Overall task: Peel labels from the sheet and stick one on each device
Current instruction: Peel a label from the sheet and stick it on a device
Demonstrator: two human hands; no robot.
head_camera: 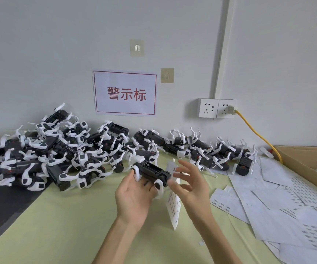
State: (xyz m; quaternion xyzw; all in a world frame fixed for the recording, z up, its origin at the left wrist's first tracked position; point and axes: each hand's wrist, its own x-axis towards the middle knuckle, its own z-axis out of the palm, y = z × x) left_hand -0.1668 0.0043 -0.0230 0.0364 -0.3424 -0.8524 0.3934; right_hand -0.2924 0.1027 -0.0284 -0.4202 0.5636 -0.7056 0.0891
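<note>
My left hand (134, 195) cradles a small black-and-white plastic robot-dog device (151, 171) from beneath, palm up, fingers curled round its underside, so it sits above the pale green worktop (62, 221). My right hand (190, 185) is just beside the device's right end, fingers spread and loosely bent — the fingertips are near the black body, though whether they pinch a label I cannot tell (too small to make out). A narrow white label sheet (173, 208) with rows of small dark printed labels stands on edge between my two hands, behind the right palm; which hand carries it is hidden.

Along the wall a heap of identical black-and-white devices (45, 149) covers the left and back of the worktop. To the right lie spent white backing sheets (287, 210) — overlapping, some with rows of labels — beside an open brown cardboard box (306, 161). On the wall hangs a red-bordered paper sign (125, 92), and a yellow cable (256, 132) runs from a white socket (217, 108).
</note>
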